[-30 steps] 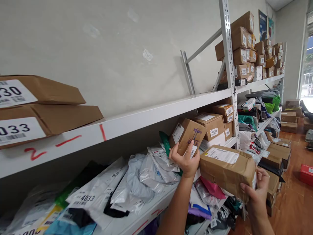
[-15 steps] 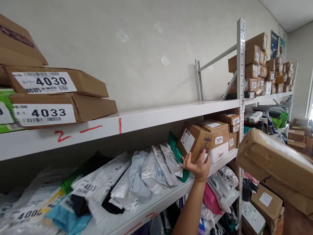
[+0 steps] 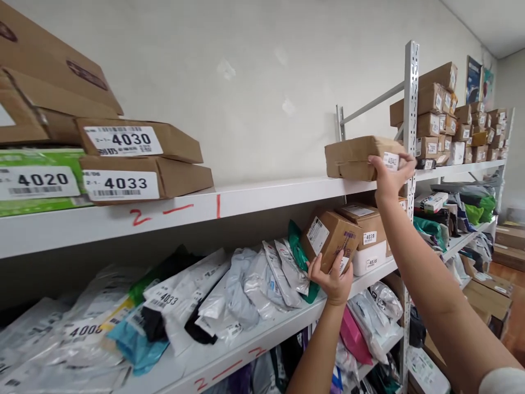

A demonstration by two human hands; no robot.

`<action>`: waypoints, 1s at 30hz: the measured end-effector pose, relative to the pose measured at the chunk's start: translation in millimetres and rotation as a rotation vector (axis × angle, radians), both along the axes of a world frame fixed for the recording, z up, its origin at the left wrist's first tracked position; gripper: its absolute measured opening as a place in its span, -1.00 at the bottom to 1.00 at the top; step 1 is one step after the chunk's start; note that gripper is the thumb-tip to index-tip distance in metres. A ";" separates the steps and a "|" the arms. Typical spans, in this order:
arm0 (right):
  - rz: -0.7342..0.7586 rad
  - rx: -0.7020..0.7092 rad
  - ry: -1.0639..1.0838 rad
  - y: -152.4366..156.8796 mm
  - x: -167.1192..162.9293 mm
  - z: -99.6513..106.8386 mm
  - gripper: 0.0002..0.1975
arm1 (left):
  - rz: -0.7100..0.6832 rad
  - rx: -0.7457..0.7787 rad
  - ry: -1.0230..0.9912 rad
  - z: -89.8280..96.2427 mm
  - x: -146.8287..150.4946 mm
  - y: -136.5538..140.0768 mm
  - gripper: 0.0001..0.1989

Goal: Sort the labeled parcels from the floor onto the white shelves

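In the head view, my left hand point(image 3: 333, 279) grips the lower front corner of a tilted brown cardboard box point(image 3: 330, 235) on the middle shelf point(image 3: 283, 328). A green bag point(image 3: 296, 245) and white mailer bags lie just left of that box, and boxes labelled 4039 point(image 3: 363, 221) and 4038 point(image 3: 370, 260) are to its right. My right hand point(image 3: 391, 172), raised higher, holds a flat cardboard box point(image 3: 353, 156) labelled 4042 by its right end. This box is at the right end of the upper shelf point(image 3: 262, 194); whether its underside touches the shelf I cannot tell.
Boxes labelled 4030 point(image 3: 135, 139) and 4033 point(image 3: 123, 183) are stacked at the upper shelf's left, beside a green box point(image 3: 36, 183). A white metal post point(image 3: 411, 109) stands near my right hand. More parcels point(image 3: 435, 104) fill the shelving beyond.
The flat box has come from the right foreground to the upper shelf's right end, with my right hand now in view on it. My left hand stays on the tilted box. The view has shifted left.
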State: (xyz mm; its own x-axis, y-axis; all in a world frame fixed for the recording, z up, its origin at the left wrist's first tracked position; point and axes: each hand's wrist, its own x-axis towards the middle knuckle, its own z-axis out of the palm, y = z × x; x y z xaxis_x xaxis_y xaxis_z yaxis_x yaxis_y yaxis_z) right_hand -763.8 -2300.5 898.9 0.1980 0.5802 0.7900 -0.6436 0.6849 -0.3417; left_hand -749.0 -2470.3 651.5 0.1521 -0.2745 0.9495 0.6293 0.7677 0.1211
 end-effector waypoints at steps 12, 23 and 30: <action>0.423 -0.239 -0.521 -128.4 38.4 -191.0 0.12 | -0.027 -0.033 0.002 -4.8 -2.2 -11.0 -0.86; 0.112 -0.076 -0.308 -128.0 26.5 -171.9 -0.39 | 0.129 -0.844 -0.697 33.3 21.0 -105.0 -0.24; -0.004 0.327 -0.214 -107.9 33.4 -205.9 -0.49 | 0.256 -0.956 -0.754 67.6 3.5 -125.6 -0.69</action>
